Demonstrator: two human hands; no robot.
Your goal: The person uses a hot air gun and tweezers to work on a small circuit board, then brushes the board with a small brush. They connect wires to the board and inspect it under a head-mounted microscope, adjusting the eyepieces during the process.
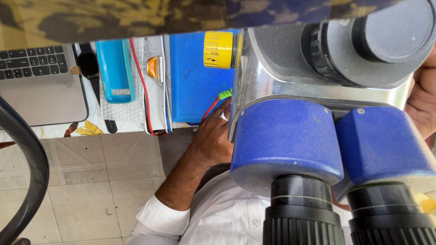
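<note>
- The left hand (pixel 214 139) reaches in under the stereo microscope (pixel 331 115) at the middle of the frame; its fingers (pixel 223 112) disappear behind the metal body, so I cannot tell whether they hold anything.
- The right hand (pixel 434 89) rests against the microscope's right side, upper right of the frame, beside the grey focus knob (pixel 387 32); its fingers are curled loosely against the housing, but whether they grip it is hidden.
- The blue eyepiece housings (pixel 338 149) and black eyepieces (pixel 359 242) fill the lower right, very close to the camera.
- Just left of the left hand lies a blue work mat (pixel 195 80) with a small green clip (pixel 225 93) and red wire (pixel 143 90); a yellow ribbed cap (pixel 217 49) sits at its top edge.
- Further left on the surface (pixel 118 109): a light blue case (pixel 115 69), a smartwatch (pixel 90 64), and a laptop (pixel 21 85).
- The step looks like positioning work under the lens while the right hand steadies or adjusts the microscope.
- The next move seems to call for fine, steady fingers under the optics and a small focus correction.
</note>
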